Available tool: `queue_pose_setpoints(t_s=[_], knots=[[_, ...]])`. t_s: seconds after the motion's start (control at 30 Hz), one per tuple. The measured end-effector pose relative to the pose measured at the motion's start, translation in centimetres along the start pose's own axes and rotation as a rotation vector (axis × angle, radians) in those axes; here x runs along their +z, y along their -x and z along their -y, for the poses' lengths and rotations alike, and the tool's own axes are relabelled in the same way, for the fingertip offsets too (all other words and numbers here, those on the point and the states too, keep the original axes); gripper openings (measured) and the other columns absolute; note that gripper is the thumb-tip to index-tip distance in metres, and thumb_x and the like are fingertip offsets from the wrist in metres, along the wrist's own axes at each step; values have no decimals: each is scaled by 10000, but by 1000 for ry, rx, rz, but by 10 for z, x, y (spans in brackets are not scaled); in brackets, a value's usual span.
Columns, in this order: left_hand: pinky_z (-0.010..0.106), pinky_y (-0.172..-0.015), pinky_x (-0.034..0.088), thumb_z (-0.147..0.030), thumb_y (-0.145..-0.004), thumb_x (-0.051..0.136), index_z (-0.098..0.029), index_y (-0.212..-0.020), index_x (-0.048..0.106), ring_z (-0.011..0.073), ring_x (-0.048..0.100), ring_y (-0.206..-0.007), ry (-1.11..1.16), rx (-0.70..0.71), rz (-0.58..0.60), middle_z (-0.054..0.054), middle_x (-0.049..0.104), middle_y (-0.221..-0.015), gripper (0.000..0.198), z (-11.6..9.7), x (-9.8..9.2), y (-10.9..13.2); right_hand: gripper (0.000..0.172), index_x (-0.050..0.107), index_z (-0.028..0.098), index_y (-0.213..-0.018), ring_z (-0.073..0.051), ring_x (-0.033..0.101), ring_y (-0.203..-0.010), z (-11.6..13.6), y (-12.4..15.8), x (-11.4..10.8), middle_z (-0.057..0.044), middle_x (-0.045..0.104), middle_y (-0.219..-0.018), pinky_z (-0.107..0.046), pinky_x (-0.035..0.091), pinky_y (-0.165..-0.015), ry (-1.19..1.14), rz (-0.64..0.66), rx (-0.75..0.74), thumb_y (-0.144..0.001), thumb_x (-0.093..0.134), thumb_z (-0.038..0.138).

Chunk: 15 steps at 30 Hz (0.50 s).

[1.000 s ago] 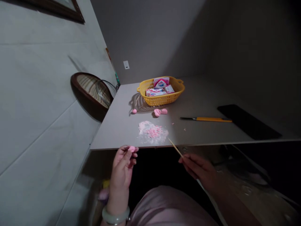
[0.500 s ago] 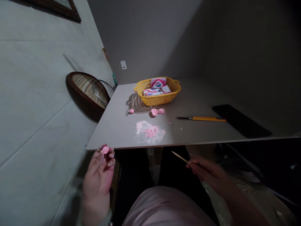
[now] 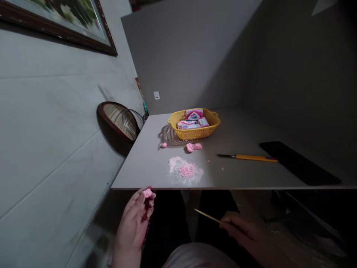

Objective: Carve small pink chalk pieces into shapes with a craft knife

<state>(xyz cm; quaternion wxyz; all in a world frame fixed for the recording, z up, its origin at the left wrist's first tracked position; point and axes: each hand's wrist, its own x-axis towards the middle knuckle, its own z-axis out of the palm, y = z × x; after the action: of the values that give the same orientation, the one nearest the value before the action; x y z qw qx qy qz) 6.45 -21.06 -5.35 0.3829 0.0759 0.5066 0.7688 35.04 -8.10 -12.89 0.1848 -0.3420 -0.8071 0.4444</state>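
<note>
My left hand [image 3: 134, 219] pinches a small pink lump [image 3: 147, 193] in its fingertips, just below the front edge of the grey table [image 3: 145, 165]. My right hand [image 3: 242, 230] grips a thin wooden stick [image 3: 208, 216], also below that edge. On the table lies a pile of pink and white powder [image 3: 185, 171]. Beyond it are two pink lumps [image 3: 193, 147] touching each other and a smaller pink lump [image 3: 164, 145].
A yellow plastic basket [image 3: 195, 134] holds several pink and white boxes [image 3: 192, 121]. A yellow-handled craft knife [image 3: 251, 158] and a black flat slab [image 3: 298, 163] lie on the right. A dark round-framed object [image 3: 115, 126] and a framed picture [image 3: 58, 22] are on the left.
The view has shifted, so the table sits lower in the frame and looks more level. Both hands appear lower, and my left hand is further right, still holding the pink lump.
</note>
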Motion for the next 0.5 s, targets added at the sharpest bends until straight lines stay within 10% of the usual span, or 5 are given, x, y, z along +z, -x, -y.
queue_pose_setpoints(t_s=[0.5], knots=[[179, -488, 372, -342, -688, 908, -116, -1027, 772, 105, 555, -678, 4, 71, 191, 77, 668, -845, 429, -3, 17, 7, 239, 714, 246, -904, -221, 708, -844, -93, -3, 81, -48, 741, -928, -377, 563, -798, 315, 93, 98, -988, 565, 414]])
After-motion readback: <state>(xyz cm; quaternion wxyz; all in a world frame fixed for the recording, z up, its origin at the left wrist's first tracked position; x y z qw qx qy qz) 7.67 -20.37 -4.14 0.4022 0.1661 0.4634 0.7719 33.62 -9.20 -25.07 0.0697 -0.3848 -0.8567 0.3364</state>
